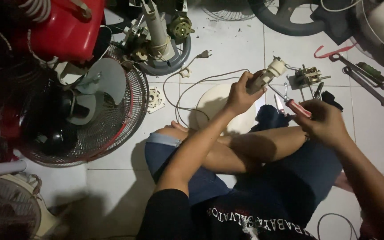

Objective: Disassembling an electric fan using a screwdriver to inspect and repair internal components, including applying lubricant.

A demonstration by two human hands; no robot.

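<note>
Gripping grey fan part, left hand; right hand clenching red-handled screwdriver; bare tiles ahead.

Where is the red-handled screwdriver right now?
In the head view, the right hand holds the red-handled screwdriver right of centre, its tip toward the fan part gripped by the left hand.

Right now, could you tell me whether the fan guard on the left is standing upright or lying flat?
Lying flat: the fan guard rests on the tiled floor, grille face up.
</note>
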